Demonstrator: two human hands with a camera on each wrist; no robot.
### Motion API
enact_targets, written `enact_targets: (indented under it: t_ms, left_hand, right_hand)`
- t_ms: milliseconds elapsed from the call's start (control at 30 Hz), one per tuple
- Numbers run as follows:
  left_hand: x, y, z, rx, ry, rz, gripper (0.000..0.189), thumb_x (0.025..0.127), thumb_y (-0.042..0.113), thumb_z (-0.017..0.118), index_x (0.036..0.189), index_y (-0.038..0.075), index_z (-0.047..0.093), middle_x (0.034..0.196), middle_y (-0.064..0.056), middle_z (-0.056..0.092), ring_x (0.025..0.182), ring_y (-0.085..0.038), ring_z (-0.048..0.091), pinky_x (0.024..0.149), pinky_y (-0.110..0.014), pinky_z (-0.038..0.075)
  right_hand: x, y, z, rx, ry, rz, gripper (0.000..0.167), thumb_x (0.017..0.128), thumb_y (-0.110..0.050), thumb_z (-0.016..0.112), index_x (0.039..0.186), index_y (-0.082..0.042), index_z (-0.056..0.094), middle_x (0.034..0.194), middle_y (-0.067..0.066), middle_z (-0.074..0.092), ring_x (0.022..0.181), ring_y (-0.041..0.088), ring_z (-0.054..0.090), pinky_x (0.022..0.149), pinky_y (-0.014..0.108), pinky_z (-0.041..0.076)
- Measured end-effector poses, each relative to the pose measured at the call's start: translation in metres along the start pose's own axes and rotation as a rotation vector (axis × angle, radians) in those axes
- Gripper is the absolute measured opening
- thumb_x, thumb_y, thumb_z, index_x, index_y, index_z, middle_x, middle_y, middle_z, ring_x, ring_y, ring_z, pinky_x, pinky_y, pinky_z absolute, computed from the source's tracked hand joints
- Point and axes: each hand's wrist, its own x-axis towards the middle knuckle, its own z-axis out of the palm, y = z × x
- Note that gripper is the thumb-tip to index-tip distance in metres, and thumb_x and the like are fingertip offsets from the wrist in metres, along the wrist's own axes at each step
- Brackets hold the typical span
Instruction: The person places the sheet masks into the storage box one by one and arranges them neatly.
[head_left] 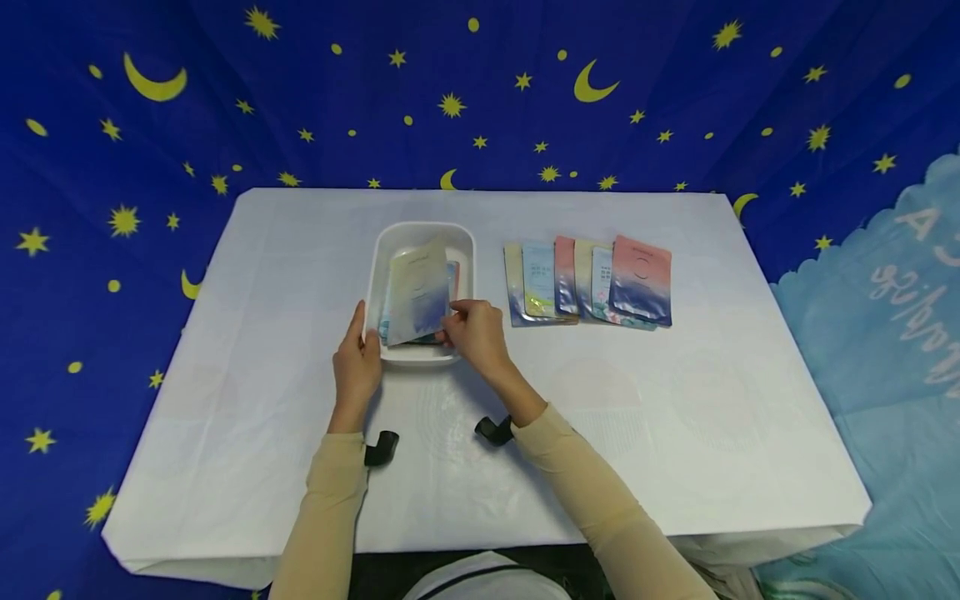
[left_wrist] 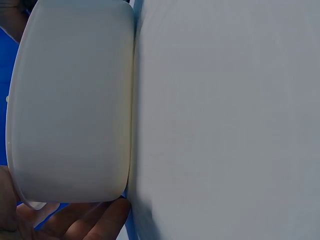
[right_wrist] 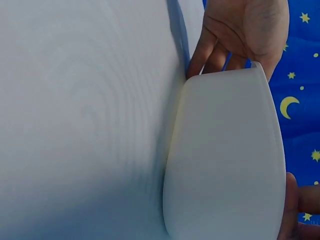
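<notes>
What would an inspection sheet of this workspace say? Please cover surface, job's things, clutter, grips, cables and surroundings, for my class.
Surface: white-covered table with faint line patterns.
Job's things: white tray with packets inside; yellow-to-blue packet over them; overlapping packet row to the tray's right.
Clutter: nothing seen.
Grips: left grip holds the tray's left side; right grip pinches the yellow-to-blue packet's right edge.
Cables: nothing certain; the dark curved band at the head view's bottom is unidentified.
Surroundings: blue cloth with yellow stars and moons behind; pale-blue lettered cloth at right.
</notes>
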Motion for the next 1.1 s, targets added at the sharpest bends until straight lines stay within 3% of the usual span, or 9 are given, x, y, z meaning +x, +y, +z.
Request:
enact_targets:
  t_ms: [33, 167, 400, 567, 733, 933, 1033, 1100]
  left_hand:
    - [0.0, 0.001, 0.0, -0.001, 0.001, 0.0, 0.053, 0.1, 0.017, 0.041, 0.153, 0.014, 0.035, 0.077, -0.019, 0.05, 0.057, -0.018, 0.034, 0.057, -0.035, 0.031]
    - [0.0, 0.002, -0.001, -0.005, 0.012, -0.006, 0.052, 0.1, 0.015, 0.042, 0.152, 0.014, 0.036, 0.07, -0.01, 0.041, 0.056, -0.016, 0.034, 0.056, -0.034, 0.031]
    - [0.002, 0.003, -0.001, -0.018, 0.014, -0.017, 0.052, 0.1, 0.015, 0.042, 0.152, 0.014, 0.036, 0.073, -0.011, 0.043, 0.056, -0.015, 0.034, 0.057, -0.033, 0.031]
    - [0.003, 0.002, 0.0, -0.019, 0.024, -0.003, 0.053, 0.1, 0.014, 0.042, 0.152, 0.014, 0.037, 0.069, -0.007, 0.038, 0.054, -0.013, 0.032, 0.056, -0.033, 0.03]
    - [0.002, 0.0, 0.0, -0.017, 0.022, -0.016, 0.053, 0.099, 0.015, 0.043, 0.152, 0.014, 0.037, 0.066, -0.004, 0.034, 0.053, -0.012, 0.03, 0.055, -0.034, 0.029]
    - [0.001, -0.001, 0.0, -0.014, 0.003, -0.033, 0.053, 0.1, 0.016, 0.041, 0.153, 0.016, 0.035, 0.065, -0.003, 0.035, 0.053, -0.01, 0.03, 0.056, -0.034, 0.03]
    - [0.002, -0.001, 0.001, -0.013, 0.0, -0.03, 0.053, 0.1, 0.016, 0.04, 0.153, 0.016, 0.035, 0.068, -0.005, 0.036, 0.054, -0.011, 0.031, 0.057, -0.034, 0.03]
    - [0.002, -0.001, 0.002, -0.009, -0.006, -0.03, 0.053, 0.1, 0.016, 0.039, 0.153, 0.016, 0.034, 0.071, -0.007, 0.038, 0.054, -0.011, 0.031, 0.057, -0.033, 0.031]
  right_hand:
    - [0.0, 0.0, -0.001, 0.002, -0.002, -0.008, 0.031, 0.087, 0.0, 0.063, 0.115, 0.012, 0.066, 0.072, 0.014, 0.072, 0.053, 0.019, 0.069, 0.051, 0.021, 0.054]
    - [-0.001, 0.001, -0.008, 0.027, -0.009, -0.029, 0.032, 0.086, 0.0, 0.065, 0.115, 0.014, 0.065, 0.073, 0.016, 0.071, 0.054, 0.022, 0.069, 0.049, 0.022, 0.053]
    - [-0.009, 0.003, -0.035, 0.103, -0.023, -0.093, 0.032, 0.087, -0.001, 0.067, 0.117, 0.012, 0.065, 0.085, 0.022, 0.069, 0.066, 0.032, 0.072, 0.054, 0.024, 0.055]
    - [-0.014, 0.008, -0.07, 0.085, 0.061, -0.097, 0.032, 0.088, -0.003, 0.069, 0.118, 0.006, 0.067, 0.092, 0.021, 0.068, 0.071, 0.032, 0.071, 0.056, 0.024, 0.056]
    - [-0.015, 0.02, -0.108, 0.022, 0.148, -0.043, 0.033, 0.089, -0.009, 0.069, 0.12, 0.002, 0.067, 0.098, 0.021, 0.068, 0.075, 0.036, 0.07, 0.056, 0.018, 0.052]
    - [-0.011, 0.045, -0.16, -0.165, 0.309, 0.033, 0.037, 0.089, -0.014, 0.069, 0.123, 0.001, 0.066, 0.101, 0.022, 0.069, 0.081, 0.036, 0.07, 0.055, 0.011, 0.045]
    - [-0.007, 0.062, -0.189, -0.268, 0.389, 0.122, 0.04, 0.09, -0.019, 0.068, 0.126, -0.001, 0.065, 0.106, 0.022, 0.07, 0.088, 0.037, 0.07, 0.061, 0.017, 0.044]
    - [-0.005, 0.074, -0.205, -0.319, 0.436, 0.18, 0.043, 0.091, -0.021, 0.067, 0.129, -0.001, 0.063, 0.109, 0.022, 0.069, 0.094, 0.038, 0.068, 0.07, 0.027, 0.047]
